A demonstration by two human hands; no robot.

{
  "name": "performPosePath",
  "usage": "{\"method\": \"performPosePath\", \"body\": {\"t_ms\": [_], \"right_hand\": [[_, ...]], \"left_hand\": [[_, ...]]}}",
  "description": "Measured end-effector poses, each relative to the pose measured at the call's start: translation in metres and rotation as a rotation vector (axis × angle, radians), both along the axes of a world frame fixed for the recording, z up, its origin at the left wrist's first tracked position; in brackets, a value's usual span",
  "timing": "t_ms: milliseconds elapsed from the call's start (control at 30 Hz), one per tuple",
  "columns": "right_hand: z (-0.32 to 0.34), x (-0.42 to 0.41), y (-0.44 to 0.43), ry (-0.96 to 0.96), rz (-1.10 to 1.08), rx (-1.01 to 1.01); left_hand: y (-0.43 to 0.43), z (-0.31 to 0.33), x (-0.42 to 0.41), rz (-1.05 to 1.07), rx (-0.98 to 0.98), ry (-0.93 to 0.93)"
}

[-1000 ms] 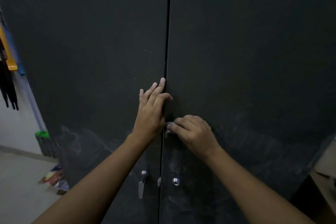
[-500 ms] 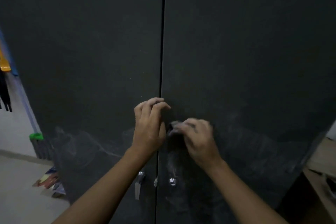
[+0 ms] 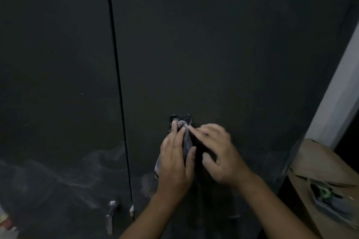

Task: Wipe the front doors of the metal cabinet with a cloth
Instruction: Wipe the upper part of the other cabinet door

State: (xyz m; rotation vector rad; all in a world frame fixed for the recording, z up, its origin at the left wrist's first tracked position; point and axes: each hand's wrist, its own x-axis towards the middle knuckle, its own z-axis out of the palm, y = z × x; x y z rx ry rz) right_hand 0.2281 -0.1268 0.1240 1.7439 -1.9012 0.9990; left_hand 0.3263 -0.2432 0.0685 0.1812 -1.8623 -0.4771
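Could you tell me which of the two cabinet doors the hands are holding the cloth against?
The right door: both hands and the cloth lie right of the centre gap.

Dark metal cabinet (image 3: 213,54), two closed front doors, seam running top to bottom left of centre. Pale smeared streaks across the lower part of both doors. Silver lever handle (image 3: 110,214) low on the left door, just beside the seam.

My left hand (image 3: 175,163) and my right hand (image 3: 217,153), both in front of the right door, fingers curled around a crumpled grey cloth (image 3: 185,136) bunched between them; its dark upper end pokes out above my fingertips.

Cardboard box (image 3: 318,163) at lower right, beside the cabinet, contents blurred.
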Motion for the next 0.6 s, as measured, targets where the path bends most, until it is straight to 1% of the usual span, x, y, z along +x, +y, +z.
{"method": "performPosePath", "body": {"t_ms": [100, 167, 267, 333, 467, 500, 533, 600], "right_hand": [[0.012, -0.037, 0.042, 0.18, -0.101, -0.136], [0.02, -0.069, 0.073, 0.264, -0.228, -0.211], [0.028, -0.113, 0.11, 0.332, -0.447, -0.334], [0.026, -0.135, 0.124, 0.329, -0.497, -0.395], [0.018, -0.158, 0.134, 0.223, -0.344, -0.465], [0.014, -0.161, 0.135, 0.159, -0.301, -0.485], [0.011, -0.163, 0.137, 0.029, -0.241, -0.515], [0.008, -0.163, 0.14, -0.348, -0.094, -0.581]], "left_hand": [[0.011, -0.011, -0.029, 0.088, -0.07, 0.052], [0.017, -0.012, -0.046, 0.121, -0.081, 0.093], [0.029, -0.007, -0.068, 0.129, -0.141, 0.156], [0.04, 0.0, -0.083, 0.136, -0.192, 0.189], [0.073, 0.01, -0.111, 0.142, -0.279, 0.179], [0.08, 0.012, -0.118, 0.138, -0.308, 0.17], [0.087, 0.014, -0.124, 0.136, -0.339, 0.162], [0.1, 0.015, -0.137, 0.134, -0.397, 0.151]]}}
